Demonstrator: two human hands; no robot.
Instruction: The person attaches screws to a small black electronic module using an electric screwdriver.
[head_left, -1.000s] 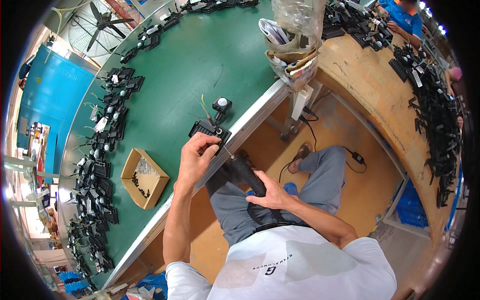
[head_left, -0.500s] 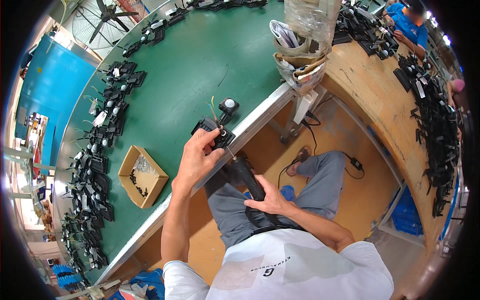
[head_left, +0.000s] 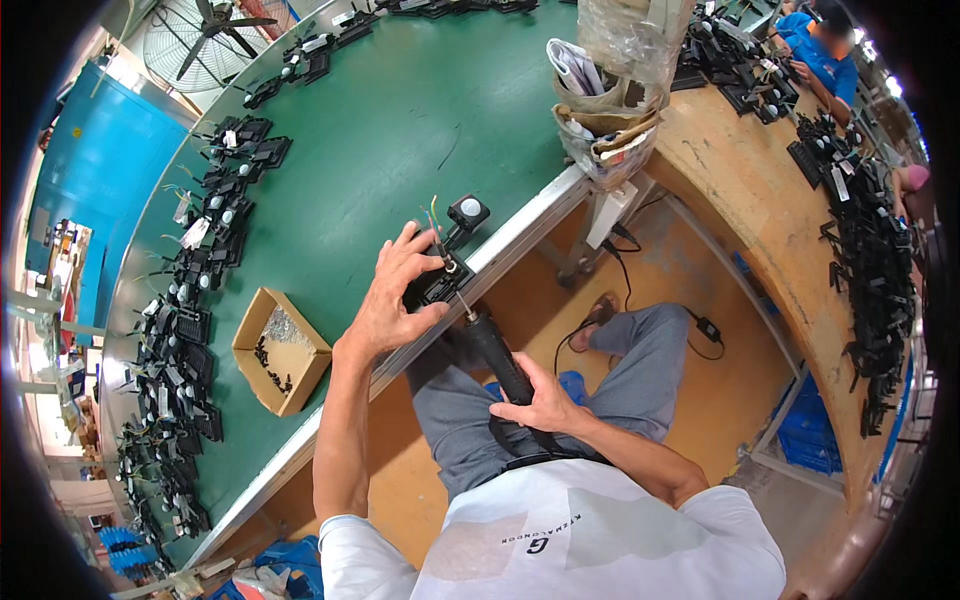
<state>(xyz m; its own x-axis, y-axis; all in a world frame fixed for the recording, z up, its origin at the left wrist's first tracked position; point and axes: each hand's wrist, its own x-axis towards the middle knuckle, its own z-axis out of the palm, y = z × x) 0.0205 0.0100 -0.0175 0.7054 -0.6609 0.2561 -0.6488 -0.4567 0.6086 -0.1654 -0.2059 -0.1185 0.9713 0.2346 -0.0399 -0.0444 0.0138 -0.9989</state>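
Note:
At the green table's front edge lies a black sensor lamp [head_left: 450, 272] with a white-domed sensor head [head_left: 469, 209] and thin coloured wires [head_left: 433, 212] standing up. My left hand [head_left: 392, 292] is open beside and partly over the lamp, fingers spread and thumb apart; it hides part of the lamp's body. My right hand [head_left: 545, 398] is closed round a black electric screwdriver [head_left: 498, 358]. The tool slants up toward the table, and its thin metal bit [head_left: 463, 303] reaches the lamp's near side. Whether the bit touches a screw cannot be made out.
A cardboard box [head_left: 305, 372] of small screws and black parts stands left of my left arm. Rows of similar black lamps [head_left: 200, 310] line the far-left table edge. A wrapped post with paper-filled pouches [head_left: 608, 130] rises at the table edge. A person [head_left: 815, 55] sits far right.
My left hand has opened, its fingers lifting and spreading from a pinch at the lamp. The screwdriver stays in my right hand with its bit at the lamp.

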